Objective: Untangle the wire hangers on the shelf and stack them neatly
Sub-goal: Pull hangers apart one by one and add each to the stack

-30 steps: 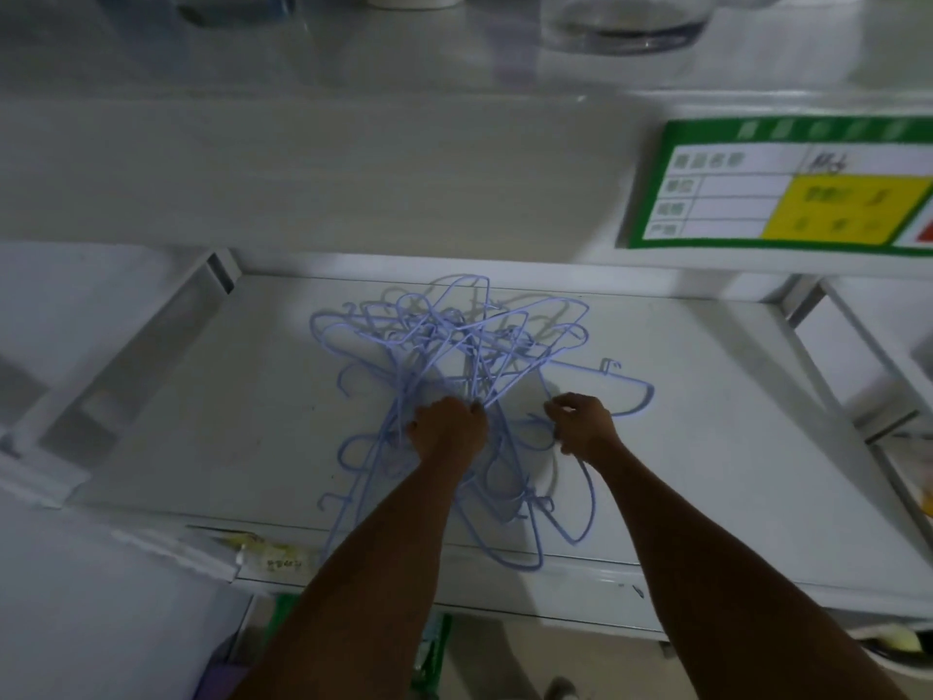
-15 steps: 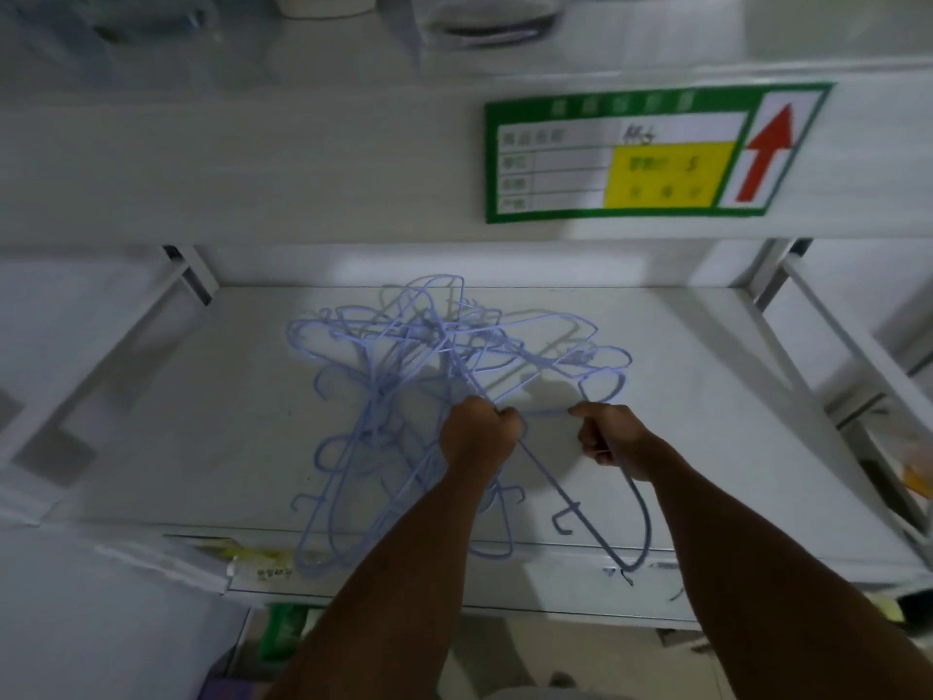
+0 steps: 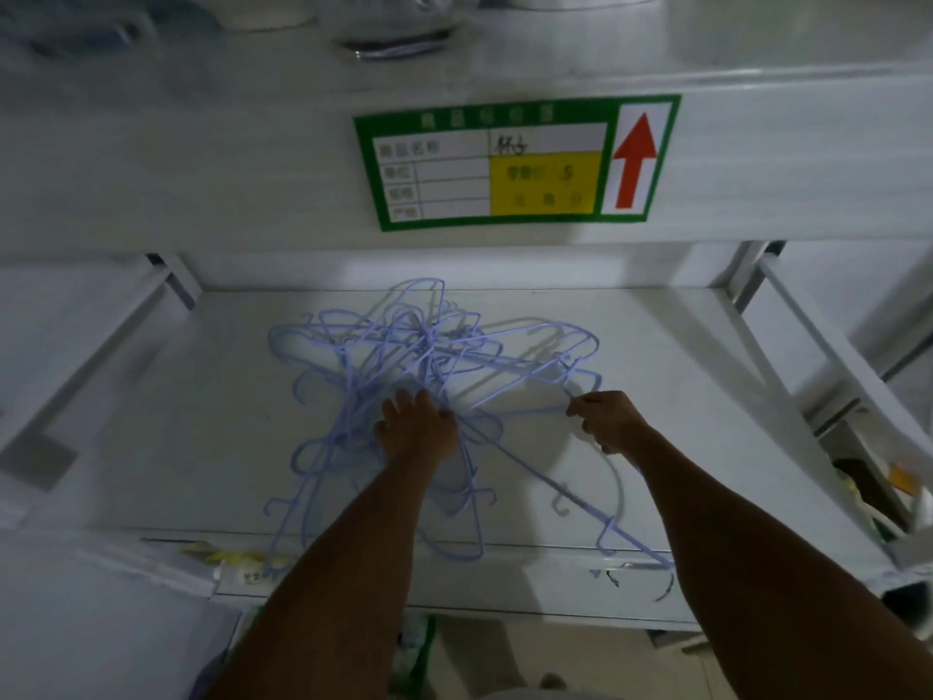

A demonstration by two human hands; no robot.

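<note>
Left hand [image 3: 419,429] presses closed fingers into the tangled hangers [image 3: 404,361] mid-shelf [image 3: 707,396]; right hand [image 3: 608,419] has fingers clamped on one hanger [image 3: 555,490] reaching the front edge.

Only 1 view: a wide-angle head camera looks forward and down, close over the white shelf [image 3: 656,396] filling mid-frame. Both forearms enter from the bottom edge; a green label [image 3: 515,161] sits at upper centre.

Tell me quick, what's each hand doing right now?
Left hand: closed, gripping the tangle of hangers.
Right hand: closed, pinching the wire of one hanger.
</note>
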